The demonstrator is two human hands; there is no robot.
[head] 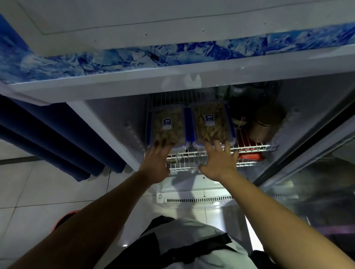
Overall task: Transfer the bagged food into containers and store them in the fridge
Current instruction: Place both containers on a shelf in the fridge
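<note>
Containers [168, 125] side by side on fridge shelf [255, 146], open hands [220, 160] at their near edges.

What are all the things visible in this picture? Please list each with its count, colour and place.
Food containers: 2, clear with blue clips, side by side on the wire shelf; left container, right container.
Wire shelf: 1, white, inside the fridge.
Metal jar: 1, brownish, on the shelf right of the containers.
Red item: 1, below the shelf's right part; what it is cannot be told.
Fridge top trim: 1, blue and white ice pattern, above the opening.
Curtain: 1, dark blue, left of the fridge.
Left hand: open, fingertips at the left container's front edge.
Right hand: open, fingers spread at the right container's front edge.
</note>
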